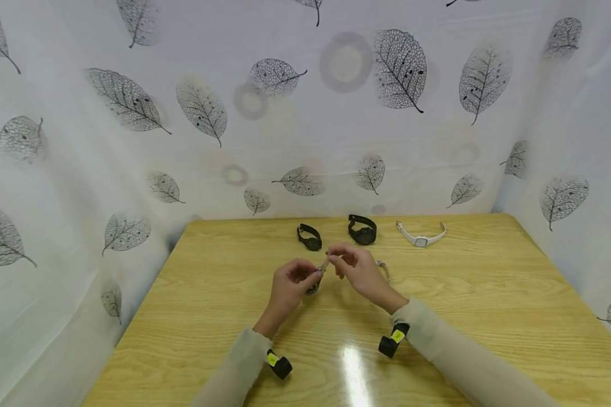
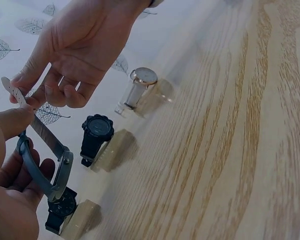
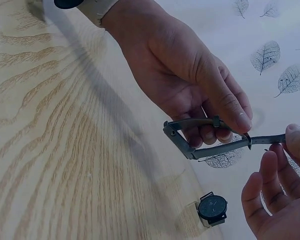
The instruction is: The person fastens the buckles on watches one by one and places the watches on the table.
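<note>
- The left hand [image 1: 287, 282] comes in over the counter [image 1: 203, 316] from seven o'clock, forearm slanting up, thumb pressed on the strap [image 2: 49, 136] and fingers bent underneath.
- Its grip is closed firmly enough to hold up the watch [image 1: 313, 289], whose case hangs at five o'clock from the thumb, over the middle of the counter.
- The right hand [image 1: 361, 274] reaches in from four o'clock, wrist bent toward the left one; its grip is a fine pinch, thumb and forefinger nipping the strap's tip, the other fingers loosely curled.
- Both hands nearly meet, with just a short run of strap between them.
- Around the held watch: a small black watch [image 1: 313, 244] near twelve o'clock, a bigger black one [image 1: 366, 236] between one and two, a white one [image 1: 421, 241] past two, and a pale one [image 1: 385, 270] at three, partly behind the right hand.
</note>
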Motion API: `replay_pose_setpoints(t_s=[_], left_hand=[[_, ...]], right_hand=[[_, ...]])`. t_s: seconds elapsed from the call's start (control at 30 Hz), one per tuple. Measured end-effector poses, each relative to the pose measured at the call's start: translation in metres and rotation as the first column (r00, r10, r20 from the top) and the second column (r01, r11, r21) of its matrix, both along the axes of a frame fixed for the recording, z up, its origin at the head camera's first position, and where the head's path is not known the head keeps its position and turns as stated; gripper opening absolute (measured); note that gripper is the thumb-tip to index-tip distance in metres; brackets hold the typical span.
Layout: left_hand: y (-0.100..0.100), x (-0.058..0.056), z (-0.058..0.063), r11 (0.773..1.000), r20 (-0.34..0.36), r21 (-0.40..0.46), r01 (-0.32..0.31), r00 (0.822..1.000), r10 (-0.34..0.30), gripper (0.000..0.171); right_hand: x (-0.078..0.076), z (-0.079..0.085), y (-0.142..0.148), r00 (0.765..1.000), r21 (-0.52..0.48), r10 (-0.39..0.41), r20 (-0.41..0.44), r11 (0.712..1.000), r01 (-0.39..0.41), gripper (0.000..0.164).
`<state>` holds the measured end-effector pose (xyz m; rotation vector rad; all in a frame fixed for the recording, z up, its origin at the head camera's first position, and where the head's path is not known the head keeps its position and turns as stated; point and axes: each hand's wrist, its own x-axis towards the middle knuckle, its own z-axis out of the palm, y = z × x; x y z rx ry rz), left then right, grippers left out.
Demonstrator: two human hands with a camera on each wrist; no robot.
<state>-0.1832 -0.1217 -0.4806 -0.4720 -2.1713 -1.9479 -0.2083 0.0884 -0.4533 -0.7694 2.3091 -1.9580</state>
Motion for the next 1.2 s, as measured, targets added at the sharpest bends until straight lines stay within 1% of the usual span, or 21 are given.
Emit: replay_pose_setpoints(t_s=[0.27, 0.43, 0.7, 0.83, 0.93, 1.03, 1.2], left_hand=[[0.0, -0.001, -0.004, 1.0, -0.021, 0.013, 0.019, 1.0, -0.019, 0.011], [0.001, -0.001, -0.003, 1.0, -0.023, 0.013, 0.021, 1.0, -0.02, 0.012], [0.002, 0.0, -0.003, 1.0, -0.048, -0.006, 0.005, 0.999, -0.005, 0.012], [0.003, 0.0, -0.003, 1.0, -0.069, -0.025, -0.009, 0.998, 0.008, 0.012], [0.003, 0.0, -0.004, 0.999, -0.077, -0.032, -0.011, 0.997, 0.008, 0.013], [0.002, 0.0, -0.004, 1.0, -0.057, -0.021, -0.002, 0.998, 0.001, 0.016], [0.0, -0.001, -0.002, 1.0, 0.017, -0.025, 0.001, 1.0, 0.0, 0.022]], right_hand=[[0.001, -0.001, 0.001, 1.0, -0.002, 0.002, -0.005, 1.0, -0.002, 0.02], [0.0, -0.003, 0.001, 1.0, 0.005, 0.002, -0.005, 1.0, -0.002, 0.021], [0.001, -0.005, -0.001, 1.0, -0.007, 0.006, 0.023, 1.0, -0.006, 0.021], [0.002, -0.007, -0.002, 0.999, 0.019, 0.019, 0.03, 1.0, -0.019, 0.021], [0.003, -0.009, -0.002, 1.0, 0.051, 0.013, 0.022, 0.999, -0.014, 0.021], [0.003, -0.009, -0.001, 1.0, 0.051, 0.008, -0.001, 0.999, -0.008, 0.022], [0.003, -0.01, -0.001, 0.999, 0.016, 0.013, -0.032, 1.0, -0.013, 0.025]])
